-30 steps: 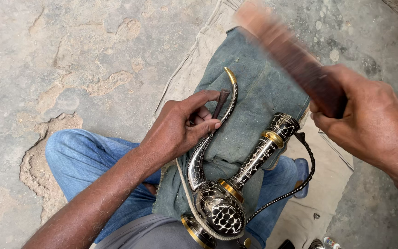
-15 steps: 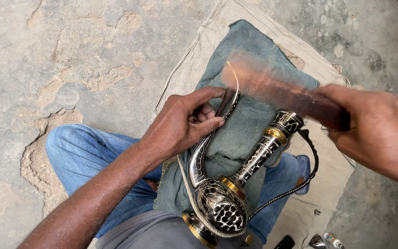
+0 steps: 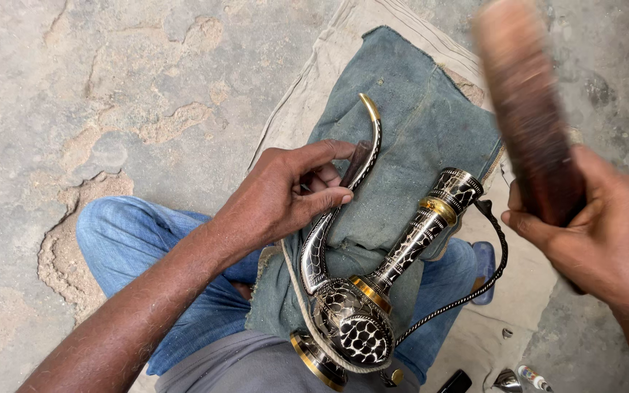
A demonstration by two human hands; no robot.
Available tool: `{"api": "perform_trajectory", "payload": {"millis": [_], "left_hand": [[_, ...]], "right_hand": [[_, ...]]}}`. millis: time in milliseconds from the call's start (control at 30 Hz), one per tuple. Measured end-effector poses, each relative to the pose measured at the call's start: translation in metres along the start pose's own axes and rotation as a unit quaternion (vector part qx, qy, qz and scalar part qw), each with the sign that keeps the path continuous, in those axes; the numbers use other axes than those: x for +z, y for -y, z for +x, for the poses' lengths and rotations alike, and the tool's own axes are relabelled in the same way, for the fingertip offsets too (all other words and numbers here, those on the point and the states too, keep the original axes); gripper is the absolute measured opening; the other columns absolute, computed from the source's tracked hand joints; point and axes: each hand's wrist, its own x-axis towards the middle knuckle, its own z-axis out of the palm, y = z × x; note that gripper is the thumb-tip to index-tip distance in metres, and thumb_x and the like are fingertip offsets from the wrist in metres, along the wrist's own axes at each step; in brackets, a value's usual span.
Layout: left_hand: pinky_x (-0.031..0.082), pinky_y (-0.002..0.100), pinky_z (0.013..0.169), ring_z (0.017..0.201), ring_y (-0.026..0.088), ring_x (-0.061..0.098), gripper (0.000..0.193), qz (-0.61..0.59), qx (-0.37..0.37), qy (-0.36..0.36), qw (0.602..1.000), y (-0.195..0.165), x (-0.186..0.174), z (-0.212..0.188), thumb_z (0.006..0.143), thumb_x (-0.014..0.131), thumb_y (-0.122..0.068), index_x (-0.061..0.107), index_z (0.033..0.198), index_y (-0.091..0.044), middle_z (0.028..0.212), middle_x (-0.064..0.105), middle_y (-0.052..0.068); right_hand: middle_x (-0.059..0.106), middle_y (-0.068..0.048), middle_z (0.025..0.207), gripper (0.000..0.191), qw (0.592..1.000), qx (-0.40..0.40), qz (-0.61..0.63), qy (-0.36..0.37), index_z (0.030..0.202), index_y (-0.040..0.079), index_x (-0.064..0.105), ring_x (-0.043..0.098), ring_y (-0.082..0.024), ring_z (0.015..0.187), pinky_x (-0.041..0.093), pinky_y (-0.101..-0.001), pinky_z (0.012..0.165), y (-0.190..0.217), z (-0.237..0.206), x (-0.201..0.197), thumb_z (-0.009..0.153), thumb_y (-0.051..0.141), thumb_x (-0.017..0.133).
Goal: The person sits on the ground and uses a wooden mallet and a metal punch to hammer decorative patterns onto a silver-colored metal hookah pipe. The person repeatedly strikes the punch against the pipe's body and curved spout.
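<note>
A person's jeans-clad knee (image 3: 121, 244) shows at the left above a cracked, pitted concrete floor (image 3: 74, 87), seen from the head camera. The left hand (image 3: 282, 196) has its fingers curled narrowly round a thin dark tool (image 3: 358, 161), pinning it against the curved spout (image 3: 343, 196) of an ornate metal ewer (image 3: 369, 306). The ewer lies on its side across the lap, on a worn blue-grey cloth (image 3: 416, 124) spread over pale canvas sacking (image 3: 343, 58). Its long axis runs from the round belly near the person's body up and to the right, along the slender neck to the mouth (image 3: 459, 188); the spout sweeps up and away, its brass tip pointing to the top of the frame. The vessel is black with silvery scale patterning and brass bands; a thin twisted handle (image 3: 493, 255) arcs off its right side. At the right, the right hand (image 3: 595, 233) grips a long reddish-brown wooden piece (image 3: 525, 116), blurred, raised above the cloth with its free end toward the top. Small metal bits (image 3: 507, 378) lie at the bottom right.
</note>
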Motion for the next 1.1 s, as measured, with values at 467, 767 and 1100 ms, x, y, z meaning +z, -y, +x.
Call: {"api": "perform_trajectory", "payload": {"millis": [467,767,1100], "left_hand": [[0.056,0.031,0.056,0.063,0.013,0.069,0.052,0.021,0.007,0.041,0.999,-0.012,-0.005,0.006,0.089,0.077,-0.017,0.063,0.139,-0.012,0.075,0.073,0.003],[0.057,0.031,0.057,0.063,0.012,0.071,0.051,0.033,-0.007,0.048,0.998,-0.013,-0.005,0.01,0.086,0.081,-0.018,0.066,0.133,-0.011,0.073,0.074,0.003],[0.057,0.032,0.056,0.063,0.013,0.071,0.052,0.041,-0.011,0.07,0.997,-0.012,-0.005,0.011,0.088,0.077,-0.02,0.063,0.137,-0.011,0.073,0.074,0.003]], "right_hand": [[0.072,-0.014,0.095,0.038,0.998,-0.019,0.051,-0.004,0.117,0.0,0.06,0.075,-0.023,0.085,0.066,-0.0391,0.081,0.009,-0.003,0.006,0.083,0.0,0.074],[0.067,-0.018,0.091,0.038,0.991,0.06,-0.096,0.07,0.122,-0.001,0.062,0.076,-0.028,0.076,0.067,-0.0428,0.071,-0.023,0.0,0.007,0.087,-0.002,0.078],[0.074,-0.008,0.083,0.042,0.96,0.088,-0.243,0.109,0.123,0.014,0.066,0.072,-0.02,0.076,0.061,-0.0385,0.077,0.012,-0.005,0.004,0.085,0.004,0.078]]}}
